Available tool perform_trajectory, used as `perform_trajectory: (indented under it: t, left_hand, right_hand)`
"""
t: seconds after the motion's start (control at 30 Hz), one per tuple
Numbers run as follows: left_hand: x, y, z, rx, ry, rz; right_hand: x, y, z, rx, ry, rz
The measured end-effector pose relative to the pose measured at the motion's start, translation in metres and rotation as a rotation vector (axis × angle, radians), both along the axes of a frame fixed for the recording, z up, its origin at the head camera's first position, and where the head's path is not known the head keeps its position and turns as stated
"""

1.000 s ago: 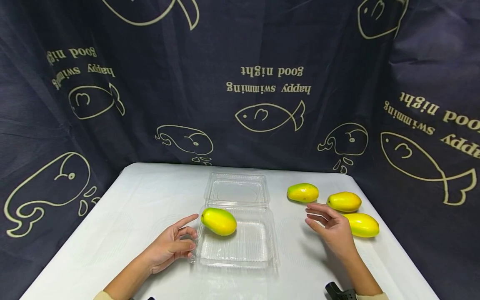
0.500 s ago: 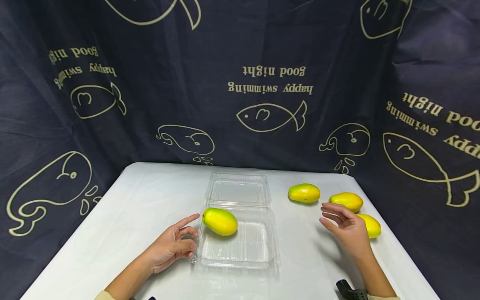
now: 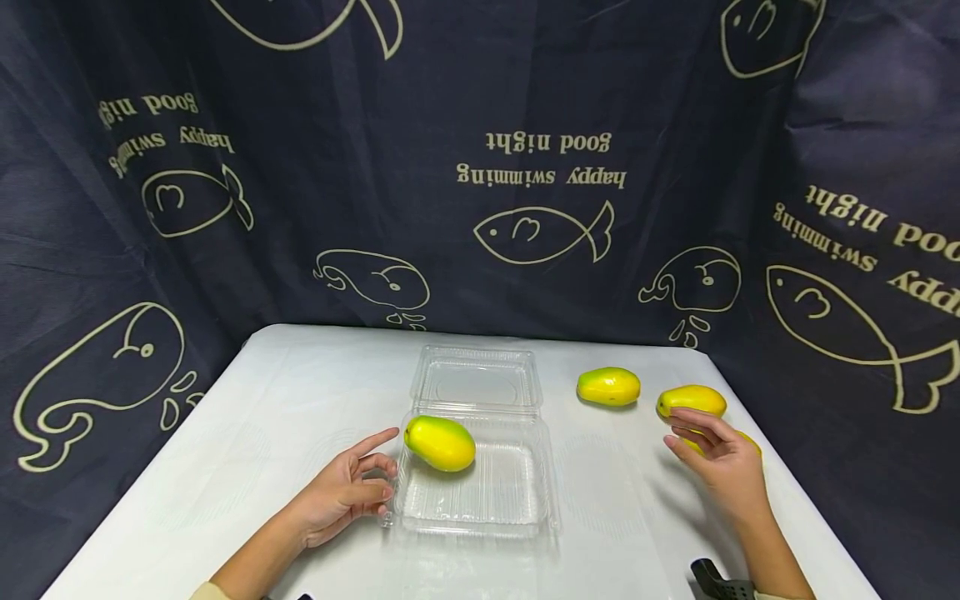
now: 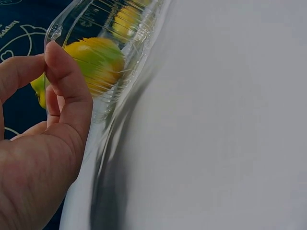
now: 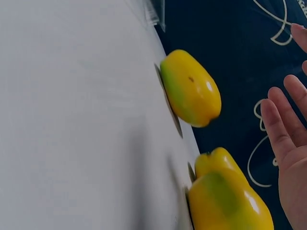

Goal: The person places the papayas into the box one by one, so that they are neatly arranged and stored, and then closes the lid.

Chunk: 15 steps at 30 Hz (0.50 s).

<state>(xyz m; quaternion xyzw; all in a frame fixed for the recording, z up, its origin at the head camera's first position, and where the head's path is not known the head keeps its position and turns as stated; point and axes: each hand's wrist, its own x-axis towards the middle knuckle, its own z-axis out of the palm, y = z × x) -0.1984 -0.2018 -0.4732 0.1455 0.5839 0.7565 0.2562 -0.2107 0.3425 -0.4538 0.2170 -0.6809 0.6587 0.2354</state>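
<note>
A clear plastic clamshell container (image 3: 517,500) lies with its lid folded back on the table. One yellow-green papaya (image 3: 441,444) sits in its left part. My left hand (image 3: 337,496) pinches the container's left rim between thumb and finger, as the left wrist view shows, with the index finger stretched toward the papaya. On the right, my right hand (image 3: 727,467) hovers with parted, gently bent fingers and nothing in them. It partly covers the nearest papaya (image 3: 751,442) and overlaps the low edge of another papaya (image 3: 693,400). The right wrist view has the open palm (image 5: 295,177) beside these papayas.
A further papaya (image 3: 608,387) lies between the container and the right-hand pair. The container's lid (image 3: 476,375) extends toward the back of the white table (image 3: 300,400). A dark curtain (image 3: 360,167) with fish drawings hangs behind the table's back edge.
My right hand has moved to the right, from beside the papayas to over the nearest one, hiding more of it. The left hand, the container and the fruit have stayed put.
</note>
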Motion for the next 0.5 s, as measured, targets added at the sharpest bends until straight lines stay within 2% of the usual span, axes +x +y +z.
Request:
perform_trajectory:
  t: [0.27,0.5]
  left_hand:
    - [0.000,0.000,0.001,0.000,0.001,0.003]
    - [0.000,0.000,0.001,-0.012,-0.009,0.010]
  right_hand:
    - [0.002,0.014,-0.001,-0.026,-0.013,-0.080]
    - [0.006,0.026,0.001,0.038,-0.127,-0.284]
